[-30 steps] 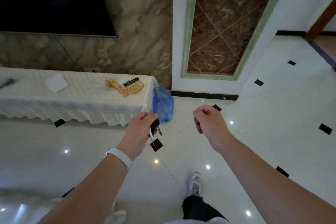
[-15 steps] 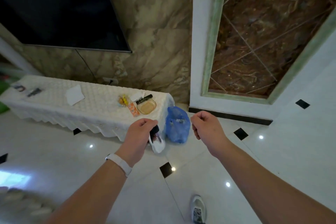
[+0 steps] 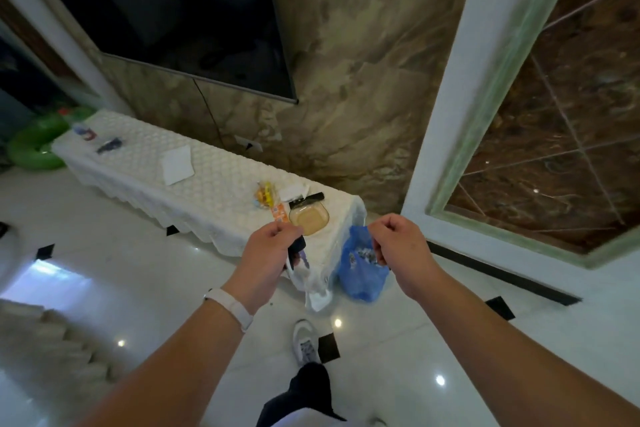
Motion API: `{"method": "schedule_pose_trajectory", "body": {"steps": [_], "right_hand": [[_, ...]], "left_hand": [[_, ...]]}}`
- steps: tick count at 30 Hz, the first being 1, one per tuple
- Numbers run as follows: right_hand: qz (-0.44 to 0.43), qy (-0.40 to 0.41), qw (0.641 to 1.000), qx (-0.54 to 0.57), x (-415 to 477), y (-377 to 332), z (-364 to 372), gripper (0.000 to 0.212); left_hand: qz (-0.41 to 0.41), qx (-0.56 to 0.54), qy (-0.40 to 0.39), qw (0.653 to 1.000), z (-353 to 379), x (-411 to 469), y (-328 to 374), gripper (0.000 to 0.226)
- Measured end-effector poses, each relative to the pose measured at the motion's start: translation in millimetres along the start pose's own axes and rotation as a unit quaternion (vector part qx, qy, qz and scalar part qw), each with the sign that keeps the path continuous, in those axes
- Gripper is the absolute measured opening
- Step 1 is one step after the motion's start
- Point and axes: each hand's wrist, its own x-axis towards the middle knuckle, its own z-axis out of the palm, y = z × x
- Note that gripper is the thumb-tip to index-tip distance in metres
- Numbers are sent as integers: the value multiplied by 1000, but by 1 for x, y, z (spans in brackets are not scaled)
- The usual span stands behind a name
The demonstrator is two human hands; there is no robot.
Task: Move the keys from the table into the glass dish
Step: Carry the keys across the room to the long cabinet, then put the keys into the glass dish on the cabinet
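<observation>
Glossy white floor tiles with small black diamonds, a marbled brown wall under a dark wall-mounted screen, and along that wall a long low surface draped in a white quilted cloth. At its near end sits the shallow amber-tinted square glass dish, looking empty, with a black slim object just behind it and some orange and yellow packets beside it. A crumpled blue plastic bag stands on the floor by the corner.

The left hand is closed, fingers pinched round the bunch of keys with a black fob, which hangs below the fist, short of the dish and not yet over it. The right hand is curled into a loose fist; whether it has anything in it I cannot tell.

Handling call: the keys look light, hard and loose-jointed, likely to swing and clatter, so holding by the fob or ring seems safest. Glass chips, so a low, gentle release is wise.

No brand, label or lettering is readable here; the packets are too small and blurred.
</observation>
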Motion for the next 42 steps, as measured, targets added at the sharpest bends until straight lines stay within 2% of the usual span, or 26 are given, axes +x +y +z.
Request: {"method": "schedule_pose_trajectory", "body": {"steps": [6,12,21,27,35,42], "right_hand": [[16,10,999,-40,74,-10,42,14],[55,31,993,-98,154,-33,91,15],[82,10,990,-117,250,-39,155,16],[131,-19,984,-123,328,15,185,9],[137,-65,978,-145,423,139,231,9],[150,-110,971,-148,465,214,258,7]], "left_hand": [[-20,-21,-12,1000,-19,96,4,20],[-79,-19,-8,997,-44,203,6,19],[-88,84,-30,992,-63,327,-3,19],[-124,137,-13,983,-48,403,-55,18],[-178,167,15,970,-19,486,-169,19],[-192,177,21,965,3,524,-232,18]]}}
